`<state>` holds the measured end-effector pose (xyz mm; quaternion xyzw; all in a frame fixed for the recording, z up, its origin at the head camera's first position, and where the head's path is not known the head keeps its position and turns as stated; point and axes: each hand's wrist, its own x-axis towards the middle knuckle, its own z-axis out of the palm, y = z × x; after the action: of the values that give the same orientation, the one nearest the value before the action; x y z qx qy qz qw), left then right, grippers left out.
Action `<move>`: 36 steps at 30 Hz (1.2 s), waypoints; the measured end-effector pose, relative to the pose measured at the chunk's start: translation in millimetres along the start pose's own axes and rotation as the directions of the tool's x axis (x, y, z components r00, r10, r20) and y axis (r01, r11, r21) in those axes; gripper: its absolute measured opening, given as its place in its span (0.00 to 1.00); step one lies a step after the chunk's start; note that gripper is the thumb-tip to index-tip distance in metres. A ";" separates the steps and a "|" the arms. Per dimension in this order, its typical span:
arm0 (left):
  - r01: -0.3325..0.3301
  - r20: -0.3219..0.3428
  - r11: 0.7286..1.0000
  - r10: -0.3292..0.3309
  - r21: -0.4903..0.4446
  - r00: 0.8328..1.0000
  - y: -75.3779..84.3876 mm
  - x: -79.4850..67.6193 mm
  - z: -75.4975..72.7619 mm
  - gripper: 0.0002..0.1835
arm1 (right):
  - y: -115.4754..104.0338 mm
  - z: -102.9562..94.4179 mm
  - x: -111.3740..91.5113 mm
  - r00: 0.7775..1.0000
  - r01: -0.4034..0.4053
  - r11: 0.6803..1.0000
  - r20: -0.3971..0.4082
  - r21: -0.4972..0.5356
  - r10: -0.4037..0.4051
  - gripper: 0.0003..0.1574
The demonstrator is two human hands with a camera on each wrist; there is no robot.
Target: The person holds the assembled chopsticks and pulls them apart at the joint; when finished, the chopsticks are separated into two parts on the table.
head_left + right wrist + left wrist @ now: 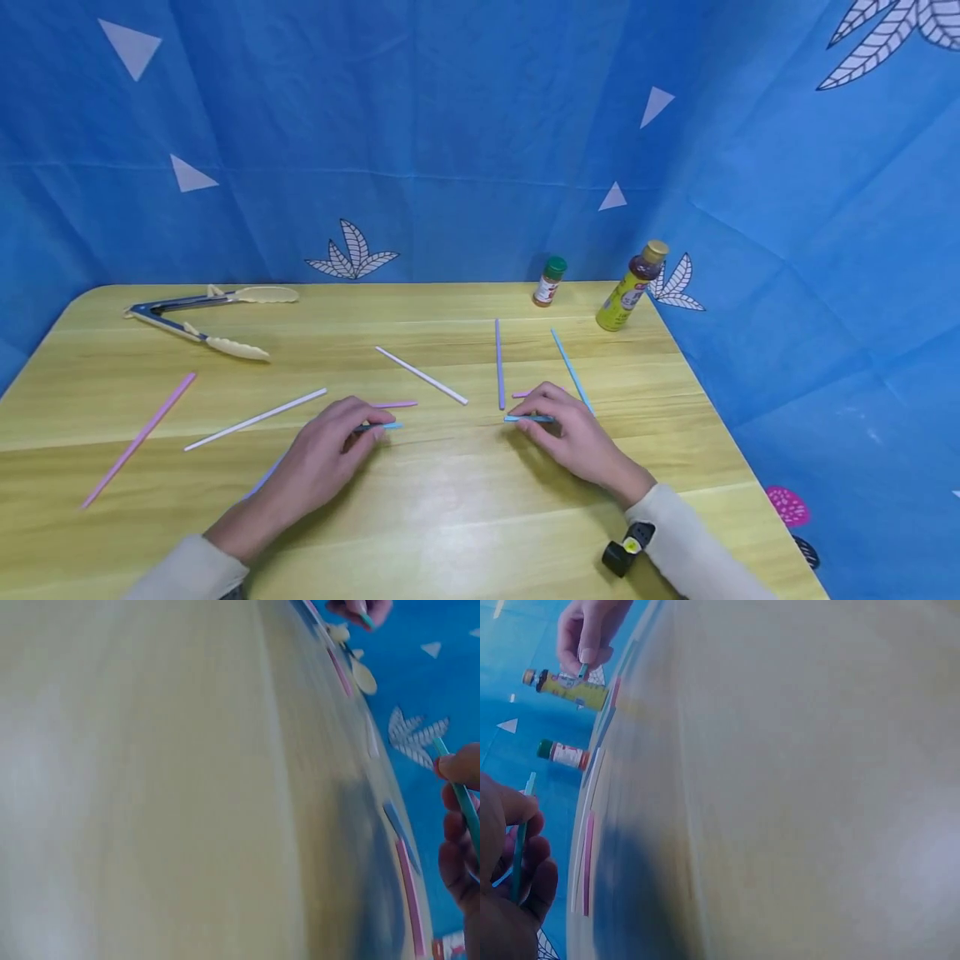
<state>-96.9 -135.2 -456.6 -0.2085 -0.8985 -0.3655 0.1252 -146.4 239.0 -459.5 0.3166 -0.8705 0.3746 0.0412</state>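
Blue stick point(263, 477) partly hidden by left hand point(326, 454); arm sweep could roll it. Right hand point(568, 440) well apart from left; each pinches light-blue stick: left-held stick point(393, 426), right-held stick point(534, 418). Thin stock, fingertip grip: slip or twist possible if pinch loosens. Pink stick point(396, 405) just beyond left hand, purple stick point(500, 367) near right: knuckles could knock either.

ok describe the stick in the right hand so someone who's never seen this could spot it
Start at the wooden table, then find the right hand, on the same side as the green-capped jar. It pinches a light blue stick. The purple stick and the second blue stick just beyond it lie loose; this one is held.
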 end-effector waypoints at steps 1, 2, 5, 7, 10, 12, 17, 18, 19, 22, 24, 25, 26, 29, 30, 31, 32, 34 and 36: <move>0.007 0.008 1.000 -0.007 0.009 1.000 -1.3 1.8 0.2 0.12 | 2.8 -2.8 0.2 1.000 -0.006 1.000 -0.002 0.000 0.006 0.10; 0.016 0.016 1.000 -0.016 0.023 1.000 -2.5 3.6 0.4 0.12 | 5.8 -5.2 0.4 1.000 -0.010 1.000 -0.005 -0.003 0.010 0.11; 0.044 0.037 0.998 -0.046 0.051 0.998 -6.0 9.1 1.2 0.11 | 13.0 -11.2 1.5 0.999 -0.038 0.999 -0.014 -0.022 0.037 0.11; 0.067 0.052 0.996 -0.070 0.059 0.996 -8.1 12.9 2.5 0.10 | 16.0 -14.2 2.7 0.998 -0.068 0.997 -0.012 -0.040 0.068 0.10; 0.112 0.080 0.992 -0.118 0.065 0.990 -10.0 18.4 4.1 0.09 | 19.7 -16.3 4.7 0.994 -0.107 0.992 -0.009 -0.068 0.106 0.08; 0.138 0.096 0.988 -0.145 0.072 0.985 -10.4 22.1 4.9 0.08 | 21.4 -17.0 6.8 0.992 -0.124 0.989 -0.008 -0.081 0.124 0.07; 0.155 0.118 0.984 -0.165 0.090 0.979 -11.2 27.7 7.7 0.09 | 25.9 -15.2 10.8 0.989 -0.146 0.985 0.012 -0.090 0.148 0.06; 0.150 0.123 0.984 -0.160 0.092 0.979 -11.4 28.0 8.7 0.10 | 26.8 -14.6 10.9 0.988 -0.151 0.985 0.020 -0.088 0.154 0.06; 0.142 0.128 0.985 -0.154 0.095 0.980 -11.9 28.2 9.9 0.10 | 28.3 -13.8 10.9 0.987 -0.155 0.984 0.029 -0.088 0.158 0.07; 0.110 0.136 0.988 -0.124 0.105 0.983 -12.4 28.6 12.9 0.11 | 30.8 -12.1 11.0 0.984 -0.164 0.982 0.048 -0.088 0.169 0.08; 0.086 0.136 0.990 -0.100 0.109 0.986 -12.5 28.6 13.9 0.12 | 31.8 -11.5 11.3 0.984 -0.164 0.982 0.053 -0.095 0.170 0.09; 0.079 0.139 0.991 -0.094 0.111 0.986 -12.5 28.6 14.5 0.12 | 32.4 -11.2 11.4 0.984 -0.162 0.982 0.055 -0.100 0.168 0.10; 0.070 0.143 0.991 -0.086 0.113 0.986 -12.1 28.6 14.7 0.12 | 32.2 -10.8 11.7 0.984 -0.164 0.981 0.057 -0.104 0.171 0.09; 0.051 0.164 0.991 -0.072 0.126 0.984 -12.0 28.5 16.2 0.12 | 32.5 -9.4 11.8 0.983 -0.166 0.978 0.061 -0.125 0.175 0.08; 0.051 0.173 0.990 -0.074 0.130 0.982 -11.7 28.5 16.8 0.12 | 32.6 -8.8 11.8 0.982 -0.167 0.977 0.063 -0.130 0.176 0.08; 0.047 0.178 0.990 -0.070 0.133 0.982 -11.6 28.4 17.2 0.12 | 33.0 -8.2 11.8 0.982 -0.168 0.976 0.064 -0.136 0.177 0.08; 0.043 0.181 0.990 -0.067 0.136 0.981 -11.5 28.4 17.6 0.12 | 32.9 -7.7 11.9 0.981 -0.171 0.975 0.065 -0.142 0.181 0.08; 0.037 0.180 0.989 -0.062 0.140 0.982 -11.6 28.3 18.5 0.12 | 33.6 -7.0 12.0 0.981 -0.172 0.973 0.065 -0.151 0.184 0.09; 0.030 0.174 0.989 -0.056 0.144 0.983 -11.8 28.3 19.4 0.12 | 34.3 -6.6 12.0 0.981 -0.170 0.973 0.063 -0.158 0.182 0.10</move>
<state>-128.7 -121.1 -466.7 -0.2113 -0.9339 -0.2838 0.0513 -177.1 255.1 -472.5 0.2482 -0.9221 0.2967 -0.0019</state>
